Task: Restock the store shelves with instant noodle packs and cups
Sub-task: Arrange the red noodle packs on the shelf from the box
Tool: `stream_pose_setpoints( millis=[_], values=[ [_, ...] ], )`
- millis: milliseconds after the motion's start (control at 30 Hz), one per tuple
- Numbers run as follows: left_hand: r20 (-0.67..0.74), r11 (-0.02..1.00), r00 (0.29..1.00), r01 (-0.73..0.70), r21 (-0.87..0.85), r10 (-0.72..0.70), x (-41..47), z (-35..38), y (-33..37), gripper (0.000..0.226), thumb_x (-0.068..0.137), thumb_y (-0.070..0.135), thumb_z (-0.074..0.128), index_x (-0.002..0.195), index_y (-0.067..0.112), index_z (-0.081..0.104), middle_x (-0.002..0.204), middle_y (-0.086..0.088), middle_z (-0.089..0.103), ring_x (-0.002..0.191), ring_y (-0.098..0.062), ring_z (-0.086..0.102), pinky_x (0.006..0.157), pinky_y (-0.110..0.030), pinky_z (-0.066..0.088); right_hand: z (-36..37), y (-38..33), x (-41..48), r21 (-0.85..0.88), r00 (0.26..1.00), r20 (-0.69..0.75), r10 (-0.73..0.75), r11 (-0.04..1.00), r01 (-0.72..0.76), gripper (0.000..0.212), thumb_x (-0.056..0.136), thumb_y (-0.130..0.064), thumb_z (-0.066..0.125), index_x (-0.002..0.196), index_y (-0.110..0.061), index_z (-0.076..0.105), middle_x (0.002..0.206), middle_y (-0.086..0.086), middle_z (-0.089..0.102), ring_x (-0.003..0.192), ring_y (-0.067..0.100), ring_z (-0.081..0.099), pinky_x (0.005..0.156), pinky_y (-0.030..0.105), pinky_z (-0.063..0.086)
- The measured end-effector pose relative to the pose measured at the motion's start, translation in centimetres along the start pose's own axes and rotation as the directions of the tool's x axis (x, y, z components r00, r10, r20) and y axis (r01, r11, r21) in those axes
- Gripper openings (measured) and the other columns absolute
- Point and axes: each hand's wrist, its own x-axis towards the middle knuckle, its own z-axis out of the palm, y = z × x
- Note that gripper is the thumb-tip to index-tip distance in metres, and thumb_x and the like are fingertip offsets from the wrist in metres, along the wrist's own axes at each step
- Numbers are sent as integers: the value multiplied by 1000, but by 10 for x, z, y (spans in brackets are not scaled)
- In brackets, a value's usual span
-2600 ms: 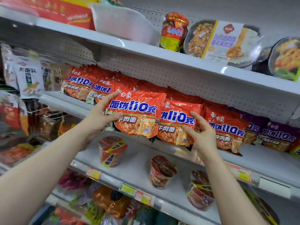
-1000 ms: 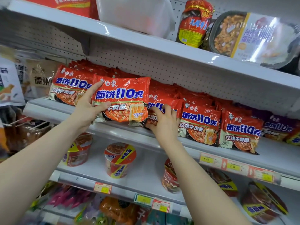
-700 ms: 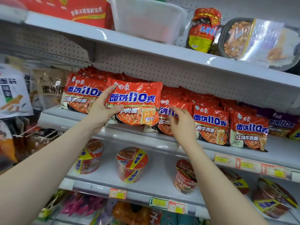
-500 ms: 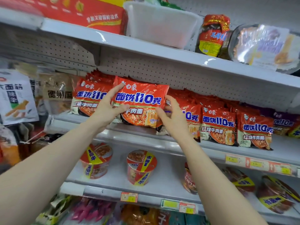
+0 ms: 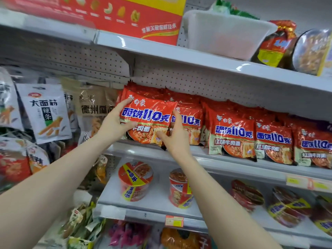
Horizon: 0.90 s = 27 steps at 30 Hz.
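Note:
A red instant noodle pack (image 5: 149, 116) with blue lettering stands at the left end of the middle shelf (image 5: 224, 161), held between both hands. My left hand (image 5: 115, 124) grips its left edge, thumb across the front. My right hand (image 5: 175, 134) holds its right edge, thumb on the lower front. A row of matching red noodle packs (image 5: 233, 133) stands upright to the right. Noodle cups (image 5: 135, 182) sit on the shelf below.
Snack bags (image 5: 45, 112) hang on the rack to the left. The top shelf carries a red carton (image 5: 136, 17), a white plastic tub (image 5: 226, 35) and packaged meals (image 5: 310, 51). Yellow price tags (image 5: 305, 182) line the shelf edges.
The held pack has moved left to the end of the row. My right hand came off the neighbouring packs and took the held pack's right edge. The view shifted left.

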Motion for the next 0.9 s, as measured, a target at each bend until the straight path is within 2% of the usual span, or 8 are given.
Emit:
stream_pose_setpoints(
  millis=[133,233,300,400,500,567,700,900],
  values=[
    [-40,990,999,-18,138,24,5,-14,-16,75,87,20,73,146,44,33,138,7,49,122,-19,54,97,-49,52,23,-4,7,-116,999,-18,-38,993,36,88,87,-25,76,155,-21,20,86,2,62,70,15,54,74,36,50],
    [-41,975,999,-14,222,24,12,-16,-27,73,89,24,70,150,39,32,142,-1,48,127,-22,48,105,-44,44,32,-8,15,-254,997,-14,-72,965,66,84,87,-27,75,153,-20,25,116,8,62,95,19,57,81,28,41],
    [-53,927,997,-24,374,47,14,-14,-31,70,90,27,69,151,33,34,149,-9,42,137,-29,36,111,-44,33,36,-9,19,-398,992,-19,-123,911,105,77,87,-29,75,151,-23,32,130,11,53,115,25,50,90,31,44],
    [-23,809,980,-150,569,197,13,-13,-29,72,88,31,70,151,26,35,161,-13,21,149,-34,10,118,-49,11,40,-11,19,-533,973,-44,-228,829,170,66,85,-32,75,144,-25,46,142,12,42,127,29,40,101,39,43],
    [164,657,924,-364,660,347,10,-10,-35,71,87,34,70,150,22,39,163,-11,12,151,-30,-2,120,-48,3,47,-12,15,-498,960,38,-279,827,260,51,88,-34,72,136,-23,59,145,13,45,129,31,42,102,41,41],
    [256,629,911,-408,662,323,8,-6,-38,65,90,30,67,149,19,39,162,-11,17,151,-31,2,121,-52,6,51,-12,13,-498,963,84,-257,826,264,48,89,-33,70,135,-23,59,146,13,45,129,33,43,101,41,41],
    [254,655,924,-381,652,286,13,-3,-43,68,91,25,66,151,20,34,162,-9,16,151,-29,3,121,-44,1,57,-12,15,-485,970,79,-231,841,239,54,89,-30,71,140,-24,54,149,11,42,132,32,40,101,40,43],
    [249,593,913,-401,698,324,26,-3,-43,75,83,22,76,149,20,40,161,-11,20,150,-32,10,119,-47,10,63,-12,27,-487,973,78,-216,844,226,65,85,-29,75,144,-22,48,145,11,40,130,30,40,103,39,43]
  ],
)
